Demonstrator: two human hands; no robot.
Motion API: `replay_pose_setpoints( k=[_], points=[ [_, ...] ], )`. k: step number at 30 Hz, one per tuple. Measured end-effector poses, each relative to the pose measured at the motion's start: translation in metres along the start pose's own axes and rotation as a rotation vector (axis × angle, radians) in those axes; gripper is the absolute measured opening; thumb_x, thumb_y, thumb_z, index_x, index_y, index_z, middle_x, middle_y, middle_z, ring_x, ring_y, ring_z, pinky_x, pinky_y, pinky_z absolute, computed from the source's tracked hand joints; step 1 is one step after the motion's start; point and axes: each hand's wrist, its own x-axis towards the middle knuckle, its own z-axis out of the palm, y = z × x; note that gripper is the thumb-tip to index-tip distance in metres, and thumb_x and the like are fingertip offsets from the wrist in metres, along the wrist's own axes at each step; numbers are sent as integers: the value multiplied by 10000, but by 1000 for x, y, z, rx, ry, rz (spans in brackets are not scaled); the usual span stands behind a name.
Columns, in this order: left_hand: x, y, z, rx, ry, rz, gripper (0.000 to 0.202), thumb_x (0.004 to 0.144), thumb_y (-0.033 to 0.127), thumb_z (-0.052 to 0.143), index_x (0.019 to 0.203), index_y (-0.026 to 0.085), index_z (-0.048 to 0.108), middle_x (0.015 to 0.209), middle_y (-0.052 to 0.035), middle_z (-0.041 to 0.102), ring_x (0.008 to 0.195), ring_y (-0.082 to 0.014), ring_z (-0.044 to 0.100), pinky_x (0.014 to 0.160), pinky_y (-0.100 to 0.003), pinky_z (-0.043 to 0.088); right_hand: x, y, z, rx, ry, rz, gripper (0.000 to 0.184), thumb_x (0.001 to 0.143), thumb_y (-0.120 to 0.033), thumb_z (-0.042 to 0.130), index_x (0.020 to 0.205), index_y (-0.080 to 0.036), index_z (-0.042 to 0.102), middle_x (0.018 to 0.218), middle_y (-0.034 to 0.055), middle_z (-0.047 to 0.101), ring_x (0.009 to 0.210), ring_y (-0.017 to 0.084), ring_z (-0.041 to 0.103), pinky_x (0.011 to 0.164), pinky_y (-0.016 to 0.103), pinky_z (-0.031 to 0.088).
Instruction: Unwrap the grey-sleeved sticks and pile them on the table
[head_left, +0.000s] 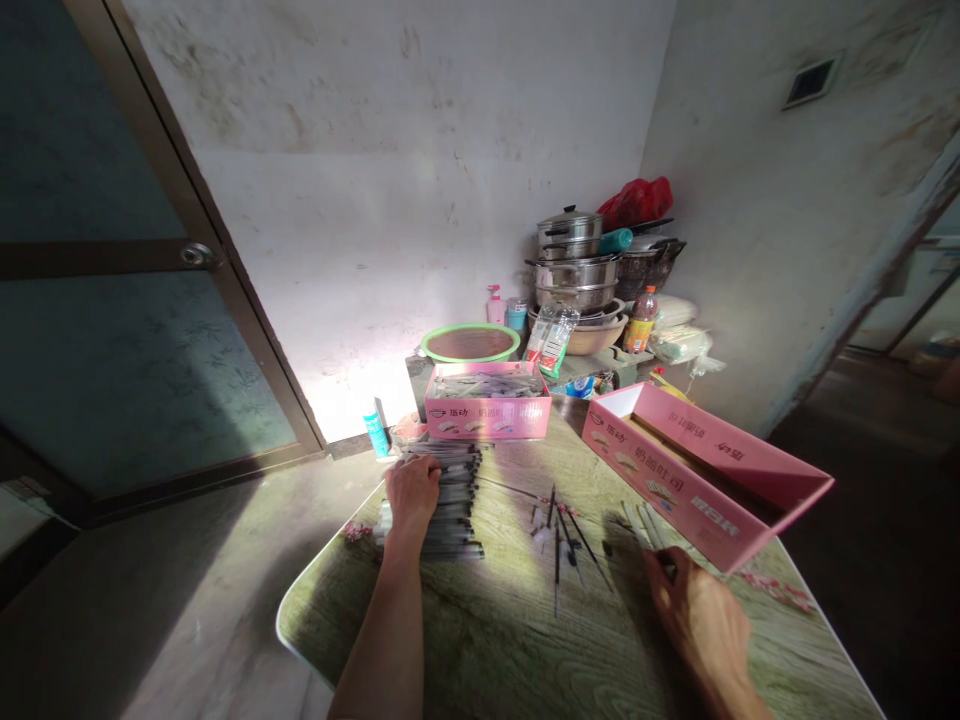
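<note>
My left hand (411,492) rests with curled fingers on a row of slim pen-like sticks (454,510), grey and translucent with dark ends. What lies under those fingers is hidden. At the right, my right hand (697,605) is closed in a pinch at the lower end of pale pen-like sticks (641,522), beside the open pink box (675,480). Between the hands, several loose dark thin sticks (557,560) and small clear pieces lie scattered on the wood-patterned table (517,650). Behind them, another pink box (487,418) is filled with similar sticks.
A light blue bottle (376,432) stands beyond the table's left edge. At the back are a green-rimmed round tray (470,343), stacked steel pots (574,260), a drink bottle (640,322) and plastic bags (679,340). A door (150,340) is on the left.
</note>
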Motion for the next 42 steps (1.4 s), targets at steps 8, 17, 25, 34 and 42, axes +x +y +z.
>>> replay_pose_setpoints(
  k=[8,17,25,34,42],
  points=[
    [-1,1,1,4,-45,21,152,879,260,576,906,234,723,1005,-75,713,1024,-284,603,874,-399,401,-1,-3,-4,12,-7,10,384,987,-459,345,1032,-219,641,803,122,755,802,296,731,570,299,390],
    [-1,2,3,-72,-32,68,167,855,181,575,948,242,699,1043,-52,728,1053,-276,600,910,-420,397,-1,-3,-2,34,9,0,408,988,-457,334,1058,-206,649,808,132,756,799,303,732,579,305,403],
    [-3,17,-3,-145,77,174,181,849,179,590,948,253,723,1025,-52,725,1030,-272,608,941,-412,404,-3,-5,-4,44,57,-25,398,980,-435,368,1031,-196,682,773,124,755,736,267,730,540,272,387],
    [-25,75,-5,-926,69,365,142,851,235,582,925,194,697,950,-43,701,900,-188,632,802,-285,485,-7,-12,1,186,108,-79,433,986,-418,350,1090,-168,688,758,107,758,758,247,734,596,259,434],
    [-65,124,28,-1652,-495,-15,270,739,360,758,915,165,694,820,-16,675,720,-119,609,681,-227,478,-11,-18,7,625,110,-290,354,947,-451,437,916,-211,696,747,66,729,704,239,687,646,304,478]
  ],
)
